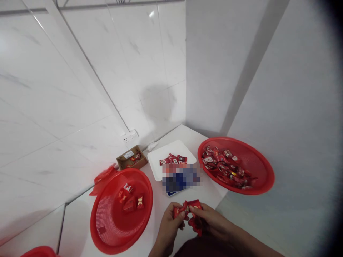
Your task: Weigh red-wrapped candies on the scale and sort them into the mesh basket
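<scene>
Close to my body, over the table's front edge, my left hand (171,222) pinches one side of some red snack packets (196,204). My right hand (211,218) grips the other side, thumb laid across the wrapper. The red wrappers meet between my fingertips, and another piece hangs below; whether they are joined I cannot tell. Just beyond the hands is a white weighing tray (158,171) with several red packets (173,159) on it. Its front is blurred out.
On the right a red basket (264,171) holds many packets; on the left another red basket (119,246) holds several. Behind that are a small cardboard box (140,163) and a red plastic bag (103,176). Walls with a socket (129,137) close off the back.
</scene>
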The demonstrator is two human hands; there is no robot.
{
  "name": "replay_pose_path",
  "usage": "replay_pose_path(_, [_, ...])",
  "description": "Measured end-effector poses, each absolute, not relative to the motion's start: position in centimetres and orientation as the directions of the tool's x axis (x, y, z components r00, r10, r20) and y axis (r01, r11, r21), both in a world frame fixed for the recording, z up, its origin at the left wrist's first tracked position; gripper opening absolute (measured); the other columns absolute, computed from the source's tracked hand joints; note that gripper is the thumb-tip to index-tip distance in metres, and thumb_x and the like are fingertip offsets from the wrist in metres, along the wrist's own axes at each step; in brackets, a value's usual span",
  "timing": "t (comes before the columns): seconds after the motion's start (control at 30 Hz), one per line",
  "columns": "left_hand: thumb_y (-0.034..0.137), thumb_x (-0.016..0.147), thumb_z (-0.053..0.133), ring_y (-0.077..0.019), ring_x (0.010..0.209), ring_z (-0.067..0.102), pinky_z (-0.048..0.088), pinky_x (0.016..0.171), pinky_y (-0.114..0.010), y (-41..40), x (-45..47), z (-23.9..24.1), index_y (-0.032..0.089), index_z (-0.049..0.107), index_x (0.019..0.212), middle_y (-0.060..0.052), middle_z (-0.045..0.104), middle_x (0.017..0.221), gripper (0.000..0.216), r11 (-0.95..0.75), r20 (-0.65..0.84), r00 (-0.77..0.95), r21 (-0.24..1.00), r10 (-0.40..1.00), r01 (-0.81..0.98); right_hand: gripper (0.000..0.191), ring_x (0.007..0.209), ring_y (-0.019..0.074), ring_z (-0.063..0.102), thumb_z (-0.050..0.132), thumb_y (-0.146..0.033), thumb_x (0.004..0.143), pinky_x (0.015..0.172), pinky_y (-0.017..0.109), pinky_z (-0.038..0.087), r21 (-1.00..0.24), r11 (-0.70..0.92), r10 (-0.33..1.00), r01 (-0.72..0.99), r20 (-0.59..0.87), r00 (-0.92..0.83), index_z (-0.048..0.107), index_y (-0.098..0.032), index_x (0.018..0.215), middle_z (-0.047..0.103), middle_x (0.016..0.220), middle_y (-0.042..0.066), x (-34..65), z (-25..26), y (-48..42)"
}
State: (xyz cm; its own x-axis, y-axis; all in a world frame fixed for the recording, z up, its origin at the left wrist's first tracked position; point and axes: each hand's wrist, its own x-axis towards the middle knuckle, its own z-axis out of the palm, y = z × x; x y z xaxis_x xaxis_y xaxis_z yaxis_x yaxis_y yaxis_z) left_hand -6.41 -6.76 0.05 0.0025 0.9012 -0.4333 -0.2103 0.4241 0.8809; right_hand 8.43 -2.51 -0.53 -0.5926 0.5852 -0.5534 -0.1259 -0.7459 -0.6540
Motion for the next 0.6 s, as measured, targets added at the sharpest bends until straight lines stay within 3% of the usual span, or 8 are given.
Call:
replay_pose_path(0.23, [0.041, 0.065, 0.065, -0.0080, 0.049, 0.044, 0.032, 0.050, -0.022, -6.4, -6.1, 0.2, 0.018, 0.051, 0.077, 0.004, 0.055, 0.057, 0.029, 0.431, -0.433, 0.011, 0.895, 0.901, -0.117, 0.029, 0.050, 0.0090, 0.051, 0.069, -0.037, 0.063, 0.048, 0.021, 0.037, -0.710, -0.689, 0.632, -0.148, -0.488, -0.602, 0.056, -0.013, 0.073, 0.060, 0.060, 0.001, 8.5, -0.8, -1.9])
replay_pose_path(0.37, [0.050, 0.073, 0.052, -0.0082, 0.052, 0.046, 0.034, 0.053, -0.023, -6.2, -6.0, -0.2, 0.017, 0.052, 0.085, 0.002, 0.056, 0.064, 0.035, 0.421, -0.441, -0.034, 0.873, 0.897, -0.246, 0.028, 0.050, 0.0099, 0.052, 0.068, -0.036, 0.063, 0.050, 0.023, 0.039, -0.709, -0.685, 0.660, -0.170, -0.503, -0.559, 0.055, -0.014, 0.073, 0.060, 0.060, 0.001, 8.5, -1.1, -1.5])
replay_pose_path(0.47, [0.049, 0.068, 0.059, -0.0105, 0.059, 0.050, 0.038, 0.060, -0.026, -6.1, -6.4, -0.4, 0.019, 0.052, 0.095, 0.001, 0.058, 0.070, 0.041, 0.414, -0.455, -0.084, 0.861, 0.887, -0.295, 0.029, 0.053, 0.0104, 0.053, 0.067, -0.038, 0.064, 0.053, 0.024, 0.040, -0.698, -0.693, 0.665, -0.181, -0.521, -0.535, 0.054, -0.015, 0.074, 0.059, 0.061, 0.000, 8.5, -1.0, -1.2])
replay_pose_path(0.6, [0.043, 0.064, 0.066, -0.0110, 0.059, 0.049, 0.038, 0.061, -0.026, -6.0, -6.7, -0.6, 0.017, 0.055, 0.083, 0.001, 0.057, 0.063, 0.034, 0.382, -0.413, -0.098, 0.893, 0.905, -0.237, 0.034, 0.050, 0.0093, 0.052, 0.068, -0.043, 0.063, 0.052, 0.024, 0.040, -0.701, -0.696, 0.655, -0.159, -0.527, -0.541, 0.053, -0.015, 0.074, 0.060, 0.062, 0.001, 8.4, -0.9, -1.1])
